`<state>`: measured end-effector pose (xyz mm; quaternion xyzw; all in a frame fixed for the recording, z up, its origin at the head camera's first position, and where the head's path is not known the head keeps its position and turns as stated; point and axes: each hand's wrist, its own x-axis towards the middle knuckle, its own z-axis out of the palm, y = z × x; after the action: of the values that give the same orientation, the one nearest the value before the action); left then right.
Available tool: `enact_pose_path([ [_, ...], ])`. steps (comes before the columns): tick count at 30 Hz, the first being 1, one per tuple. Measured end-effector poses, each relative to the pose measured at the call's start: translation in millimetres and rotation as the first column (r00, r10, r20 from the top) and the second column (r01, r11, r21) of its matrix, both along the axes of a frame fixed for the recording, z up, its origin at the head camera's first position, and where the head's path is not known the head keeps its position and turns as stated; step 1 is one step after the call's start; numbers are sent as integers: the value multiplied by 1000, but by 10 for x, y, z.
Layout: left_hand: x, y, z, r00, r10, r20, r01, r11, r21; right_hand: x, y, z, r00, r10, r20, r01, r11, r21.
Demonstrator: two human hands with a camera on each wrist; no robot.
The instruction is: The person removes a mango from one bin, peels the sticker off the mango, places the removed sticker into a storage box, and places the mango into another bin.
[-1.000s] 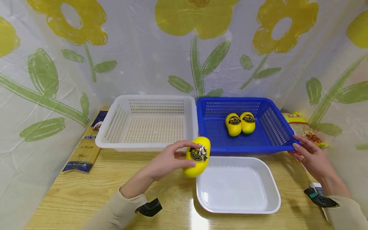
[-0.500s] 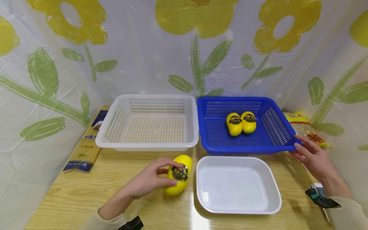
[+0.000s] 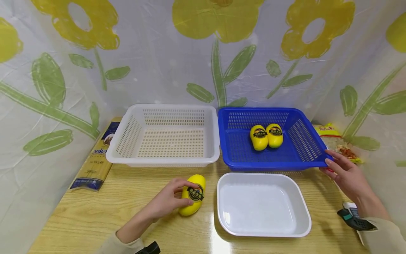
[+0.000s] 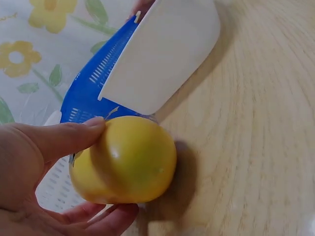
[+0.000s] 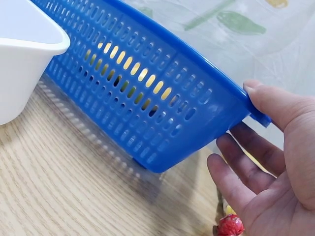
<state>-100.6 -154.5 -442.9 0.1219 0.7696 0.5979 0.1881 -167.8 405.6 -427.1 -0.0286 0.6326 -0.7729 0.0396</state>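
Observation:
My left hand (image 3: 169, 199) holds a yellow mango (image 3: 192, 195) with a dark label, low over the wood in front of the white basket. Thumb and fingers lie on opposite sides of the mango (image 4: 129, 160) in the left wrist view, and its shadow falls on the table beside it. My right hand (image 3: 347, 180) grips the front right corner of the blue basket (image 3: 269, 165), thumb on top of the rim and fingers below, as the right wrist view shows. Two more labelled mangoes, a left one (image 3: 259, 138) and a right one (image 3: 274, 135), lie side by side inside that basket.
A white perforated basket (image 3: 163, 160) stands left of the blue one. The white tray (image 3: 263, 204) sits in front of the blue basket. A pasta packet (image 3: 95, 158) lies at the left, a food bag (image 3: 333, 139) at the right. A flowered curtain (image 3: 152, 53) hangs behind.
My left hand has carried the mango left and toward me, from the tray's back left corner to low over the table left of the tray. The right hand has kept its grip on the blue basket.

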Motion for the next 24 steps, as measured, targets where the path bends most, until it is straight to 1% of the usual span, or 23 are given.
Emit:
enact_pose_path([
  [3,0,-9,-21,1000,22,2,-22,1000,-14,2,7,-5,1000,20,-3,-20,1000,-24],
  [10,22,-38,-9,998,44,37,-43,999,-6,0,0,-8,1000,9,12,-9,1000,15],
  [15,38,-42,-22,997,62,48,-63,998,5,-4,7,-19,1000,12,3,-12,999,37],
  [17,40,-41,-27,996,71,47,-71,997,5,-8,19,-21,1000,9,-4,-9,997,74],
  [18,41,-39,-26,996,76,45,-76,997,0,-8,29,-17,1000,3,-11,-1,992,124],
  [19,42,-38,-24,996,80,43,-80,997,-6,-3,36,-4,1000,-10,-23,15,975,222],
  [20,41,-37,-24,995,84,44,-84,996,-13,0,40,17,999,-23,-33,33,946,324],
  [21,39,-35,-24,995,87,41,-87,996,-20,3,43,41,998,-36,-52,55,901,430],
  [22,37,-34,-26,995,89,40,-88,996,-26,9,35,73,996,-52,-76,85,841,534],
  [23,36,-31,-27,995,91,39,-90,995,-31,13,18,113,992,-75,-101,122,772,624],
  [24,35,-30,-31,995,93,39,-91,995,-34,15,-11,159,985,-98,-140,168,705,689],
])
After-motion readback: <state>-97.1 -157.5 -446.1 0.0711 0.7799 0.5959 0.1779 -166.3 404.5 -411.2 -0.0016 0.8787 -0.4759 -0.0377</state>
